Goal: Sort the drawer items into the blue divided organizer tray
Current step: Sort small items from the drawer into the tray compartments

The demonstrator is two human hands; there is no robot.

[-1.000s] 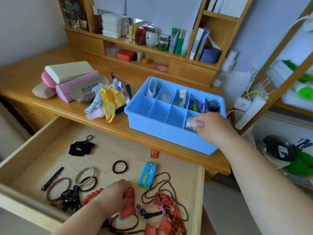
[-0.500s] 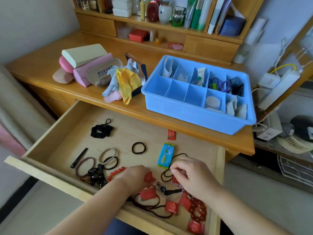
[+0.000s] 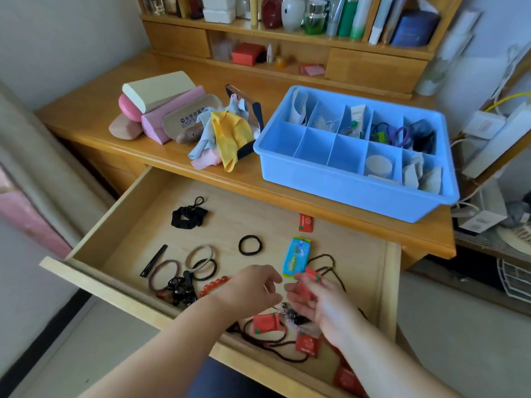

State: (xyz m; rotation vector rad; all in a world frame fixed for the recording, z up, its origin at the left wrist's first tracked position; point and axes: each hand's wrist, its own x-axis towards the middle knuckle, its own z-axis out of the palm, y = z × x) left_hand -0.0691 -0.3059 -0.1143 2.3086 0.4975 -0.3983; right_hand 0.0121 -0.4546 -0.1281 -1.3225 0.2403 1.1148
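1. The blue divided organizer tray (image 3: 330,179) stands on the desk (image 3: 94,110), at its front edge, above the right part of the open drawer (image 3: 126,225).
2. Tray contents: a round white pad (image 3: 378,165) in a front compartment, pale sachets (image 3: 422,178) in the front right compartment, and coloured hair ties (image 3: 393,133) and a small tube (image 3: 357,116) in the rear row. Three front compartments at left show bare floor.
3. The right hand (image 3: 319,300) is over the front of the drawer, fingers curled round red packets (image 3: 309,284).
4. The left hand (image 3: 253,285) is just beside it, fingers loosely bent with thumb and fingertips close together; whether it holds anything cannot be told.
5. On the drawer floor: a black scrunchie (image 3: 188,215), a black hair tie (image 3: 250,245), a black hair clip (image 3: 153,259), overlapping hair bands (image 3: 198,259), red beads (image 3: 214,284), a blue packet (image 3: 297,255), loose red packets (image 3: 265,323), and dark cords (image 3: 327,261).
6. Left of the tray on the desk lie folded cloths (image 3: 227,133) and stacked glasses cases (image 3: 161,101).
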